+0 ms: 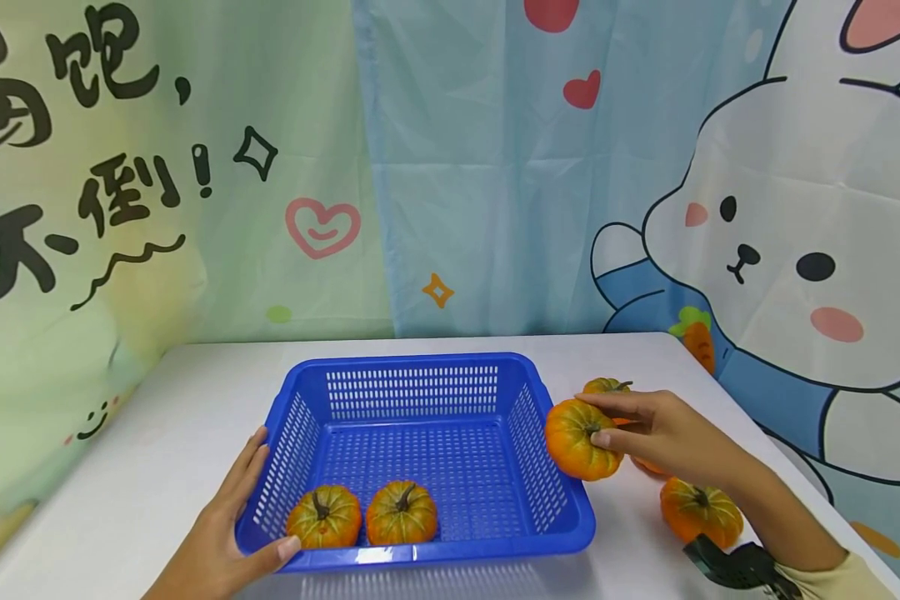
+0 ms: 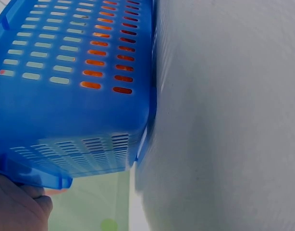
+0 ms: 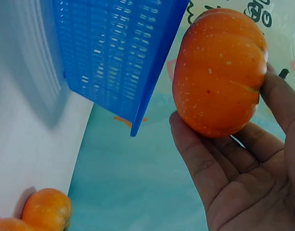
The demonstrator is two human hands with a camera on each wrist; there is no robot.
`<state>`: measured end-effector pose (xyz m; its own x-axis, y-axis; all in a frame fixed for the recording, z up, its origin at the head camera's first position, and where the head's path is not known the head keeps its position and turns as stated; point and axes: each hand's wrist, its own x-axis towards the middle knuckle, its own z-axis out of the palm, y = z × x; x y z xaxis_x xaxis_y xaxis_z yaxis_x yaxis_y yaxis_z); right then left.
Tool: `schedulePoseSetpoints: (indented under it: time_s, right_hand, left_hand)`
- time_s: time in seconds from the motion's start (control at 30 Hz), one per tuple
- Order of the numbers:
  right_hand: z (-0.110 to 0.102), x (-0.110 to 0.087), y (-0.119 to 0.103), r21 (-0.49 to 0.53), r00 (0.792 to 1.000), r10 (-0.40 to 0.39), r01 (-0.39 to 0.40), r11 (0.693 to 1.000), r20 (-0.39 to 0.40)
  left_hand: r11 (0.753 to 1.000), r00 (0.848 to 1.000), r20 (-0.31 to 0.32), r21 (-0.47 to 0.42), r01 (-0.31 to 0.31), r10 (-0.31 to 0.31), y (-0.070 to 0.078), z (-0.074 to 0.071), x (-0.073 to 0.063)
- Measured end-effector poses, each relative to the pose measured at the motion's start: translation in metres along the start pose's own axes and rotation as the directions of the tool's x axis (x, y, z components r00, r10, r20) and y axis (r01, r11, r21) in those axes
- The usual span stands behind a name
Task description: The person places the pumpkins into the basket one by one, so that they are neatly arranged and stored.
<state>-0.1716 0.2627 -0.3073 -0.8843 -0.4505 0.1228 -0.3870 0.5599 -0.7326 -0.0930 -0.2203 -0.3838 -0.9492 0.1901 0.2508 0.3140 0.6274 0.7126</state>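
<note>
A blue plastic basket [image 1: 420,555] stands on the white table, with two small orange pumpkins, a left pumpkin [image 1: 324,517] and a right pumpkin [image 1: 402,513], at its near side. At the basket's left near corner my left hand [image 1: 228,525] grips the rim, thumb on the front edge and fingers along the left side. My right hand [image 1: 663,437] pinches another pumpkin [image 1: 581,440] between thumb and fingers, beside the basket's right rim. The right wrist view shows the underside of this held pumpkin [image 3: 219,72], raised above the table.
Right of the basket, more pumpkins lie on the table: one near the right forearm [image 1: 701,510], one farther back [image 1: 606,385], and others partly hidden behind the right hand. A printed cloth [image 1: 457,167] hangs behind the table [image 1: 217,375].
</note>
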Motion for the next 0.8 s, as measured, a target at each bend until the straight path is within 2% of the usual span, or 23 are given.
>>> schedulePoseSetpoints:
  time_s: [0.5,0.8]
  right_hand:
    - [0.017,0.025,-0.01,0.114,0.994,-0.027,0.014,0.993,0.108]
    - [0.028,0.041,-0.017,0.104,0.982,-0.05,0.032,0.994,0.181]
  left_hand:
    - [1.0,1.0,0.006,0.011,0.021,-0.021,-0.002,0.0,0.0]
    - [1.0,1.0,0.007,0.001,0.019,-0.019,-0.002,0.0,0.001]
